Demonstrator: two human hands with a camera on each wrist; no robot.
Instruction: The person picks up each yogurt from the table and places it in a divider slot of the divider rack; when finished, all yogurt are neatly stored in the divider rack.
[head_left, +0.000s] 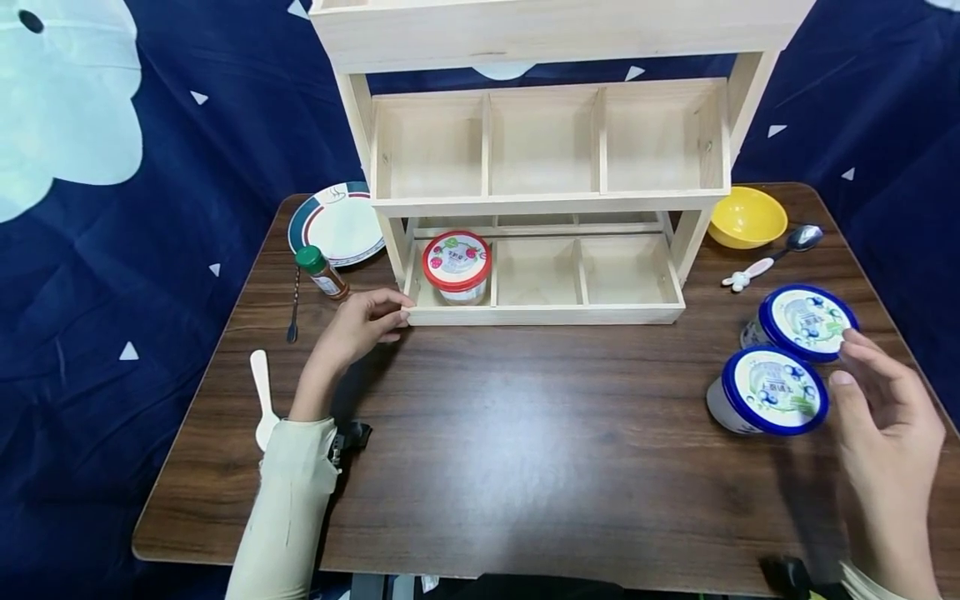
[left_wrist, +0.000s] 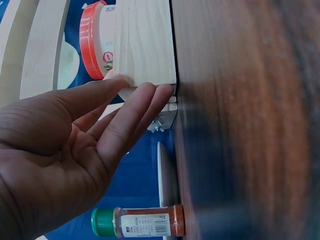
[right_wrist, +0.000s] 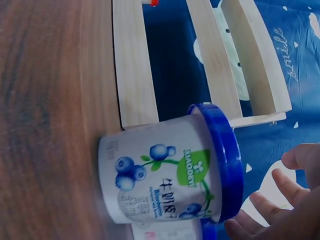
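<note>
Yr R hand [head_left: 888, 417], spread just beside the near blue-lid tub [head_left: 772, 392] on the table [head_left: 525, 483], could bump it into the far blue-lid tub [head_left: 806, 321] if closed off-ctr, & yr L hand [head_left: 360, 325], fingertips resting at the rack [head_left: 547, 316] corner, might jog it.

The table [head_left: 525, 500] bears a plate [head_left: 341, 227], jar [head_left: 327, 278], two spoons [head_left: 260, 377] by its left edge, rack [head_left: 551, 206] mid-back, bowl [head_left: 748, 218], steel spoon [head_left: 759, 267], two tubs [head_left: 776, 390] by its right
</note>
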